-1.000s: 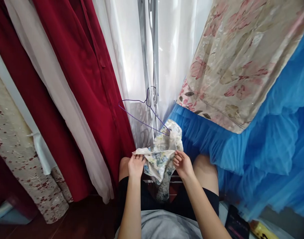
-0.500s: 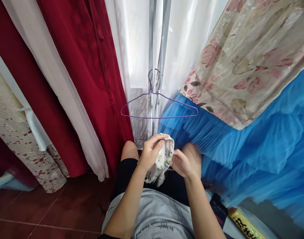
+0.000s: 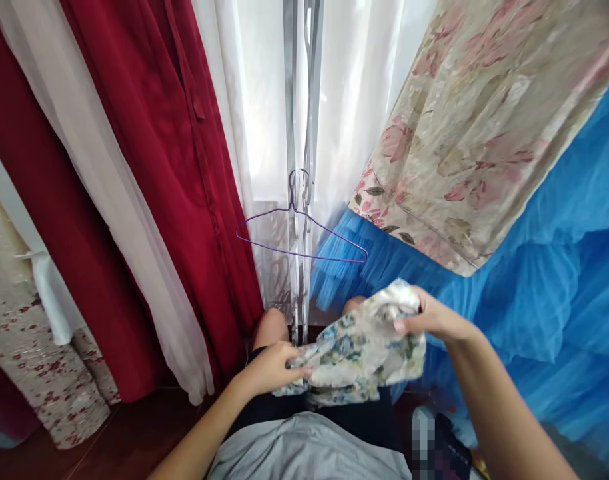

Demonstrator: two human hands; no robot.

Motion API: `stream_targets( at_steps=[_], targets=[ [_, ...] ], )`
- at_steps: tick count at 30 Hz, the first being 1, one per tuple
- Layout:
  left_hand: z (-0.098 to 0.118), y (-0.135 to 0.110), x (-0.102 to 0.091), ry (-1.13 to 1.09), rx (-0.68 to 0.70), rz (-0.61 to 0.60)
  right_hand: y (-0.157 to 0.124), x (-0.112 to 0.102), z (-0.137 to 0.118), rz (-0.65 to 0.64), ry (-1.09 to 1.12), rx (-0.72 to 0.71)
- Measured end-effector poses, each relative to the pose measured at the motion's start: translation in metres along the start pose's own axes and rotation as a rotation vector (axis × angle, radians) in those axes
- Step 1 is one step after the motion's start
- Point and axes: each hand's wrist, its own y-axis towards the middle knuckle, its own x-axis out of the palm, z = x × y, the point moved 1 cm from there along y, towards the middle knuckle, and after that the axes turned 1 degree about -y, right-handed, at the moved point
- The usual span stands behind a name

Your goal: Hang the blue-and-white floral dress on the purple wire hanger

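Observation:
A white floral cloth garment (image 3: 357, 350) with blue and green flowers is stretched sideways above my lap. Its exact kind cannot be made out. My left hand (image 3: 273, 368) pinches the narrow, bunched end at the left. The upper right edge is gripped by my right hand (image 3: 432, 317), thumb in front and the other fingers partly hidden behind the cloth. Beyond the garment hangs a purple wire hanger (image 3: 292, 208) with nothing on it, in front of the grey and white straps; neither hand touches it.
Dark red fabric (image 3: 159, 167) and a pale drape (image 3: 129, 220) hang at the left. On the right are a beige floral garment (image 3: 464, 147) and blue tulle (image 3: 529, 293). White curtain (image 3: 354, 100) fills the back. Dark red floor tiles (image 3: 119, 433) show at lower left.
The bunched garment is now spread out wide. My right hand has moved right and up with one end, my left hand left and down with the other. The hanger has tilted.

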Motion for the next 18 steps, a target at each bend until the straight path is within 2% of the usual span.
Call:
stream_targets(
  at_steps=[3,5,7,9,12,15,18],
  targets=[
    [0.004,-0.001,-0.035,0.059,0.107,0.142,0.036,-0.038,-0.029,0.306,-0.051,-0.110],
    [0.016,0.001,-0.057,0.048,0.134,0.246,0.075,-0.048,-0.043,0.392,0.003,-0.175],
    [0.031,0.001,-0.075,0.007,0.154,0.309,0.116,-0.045,-0.054,0.359,0.085,-0.182],
    [0.044,-0.001,-0.088,-0.030,0.172,0.341,0.153,-0.031,-0.062,0.264,0.139,-0.108],
    [0.051,-0.009,-0.102,-0.038,0.165,0.378,0.186,-0.004,-0.072,0.140,0.137,-0.049],
    [0.037,-0.019,-0.116,-0.001,0.092,0.395,0.196,0.012,-0.075,0.062,0.120,-0.064],
    [0.003,-0.023,-0.134,0.115,0.042,0.397,0.194,0.009,-0.075,0.029,0.092,-0.095]
  ],
)
